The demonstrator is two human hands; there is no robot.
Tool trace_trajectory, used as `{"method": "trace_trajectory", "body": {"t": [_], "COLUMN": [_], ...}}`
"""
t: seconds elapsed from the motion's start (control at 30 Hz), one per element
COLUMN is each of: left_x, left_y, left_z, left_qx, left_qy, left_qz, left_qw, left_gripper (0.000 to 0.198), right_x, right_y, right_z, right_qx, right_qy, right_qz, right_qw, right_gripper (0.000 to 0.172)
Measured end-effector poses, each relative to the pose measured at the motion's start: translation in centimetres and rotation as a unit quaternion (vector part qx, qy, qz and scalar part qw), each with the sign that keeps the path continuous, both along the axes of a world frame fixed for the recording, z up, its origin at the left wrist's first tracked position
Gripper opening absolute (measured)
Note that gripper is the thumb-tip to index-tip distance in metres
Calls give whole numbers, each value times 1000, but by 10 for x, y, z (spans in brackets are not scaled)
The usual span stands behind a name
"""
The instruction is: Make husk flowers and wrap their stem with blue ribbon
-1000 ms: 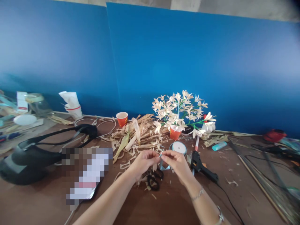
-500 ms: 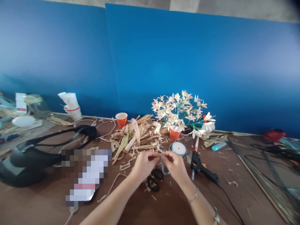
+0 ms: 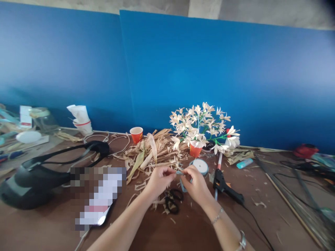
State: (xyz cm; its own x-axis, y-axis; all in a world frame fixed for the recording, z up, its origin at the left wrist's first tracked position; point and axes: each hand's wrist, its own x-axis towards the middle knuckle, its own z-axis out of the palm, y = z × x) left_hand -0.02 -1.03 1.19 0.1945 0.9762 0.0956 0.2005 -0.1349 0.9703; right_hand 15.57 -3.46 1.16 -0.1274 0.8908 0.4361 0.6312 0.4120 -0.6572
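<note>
Above a brown table, my left hand (image 3: 158,180) and my right hand (image 3: 196,184) meet fingertip to fingertip, both pinched on a thin light-blue ribbon (image 3: 182,178) that loops down between them. Black-handled scissors (image 3: 172,201) lie on the table just below the hands. A roll of ribbon (image 3: 200,166) sits just beyond my right hand. A pile of dried husk strips (image 3: 151,150) lies behind my left hand.
A bunch of cream paper flowers (image 3: 200,125) stands in an orange cup (image 3: 195,150). Another orange cup (image 3: 136,134) is behind the husks. A black glue gun (image 3: 225,186) lies right, a black bag (image 3: 39,174) left, wires (image 3: 295,202) at far right.
Both hands stay pinched together on the ribbon, shifting slightly while working it; the ribbon loop below them has changed shape. Nothing else on the table has moved.
</note>
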Motion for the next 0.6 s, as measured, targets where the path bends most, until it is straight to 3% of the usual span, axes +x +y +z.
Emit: {"method": "trace_trajectory", "body": {"t": [0.23,0.33,0.4,0.47,0.6], "left_x": [-16,-19,-19,-17,-13], "left_y": [11,15,16,14,13], "left_z": [1,0,0,1,-1], "left_qx": [-32,-56,-69,-81,-100], "left_qy": [-68,-89,-98,-100,-111], "left_qz": [58,59,50,44,25], "left_qw": [996,993,992,991,988], "left_gripper": [22,24,24,23,23], "right_x": [10,30,50,70,90], "right_y": [0,-3,-8,-17,-31], "right_z": [-1,16,28,36,25], "right_qx": [22,26,-29,-129,-249], "right_qy": [-95,-134,-197,-280,-370], "right_qz": [-23,-110,-204,-272,-322], "right_qw": [995,985,959,912,835], "right_gripper": [9,17,25,32,33]}}
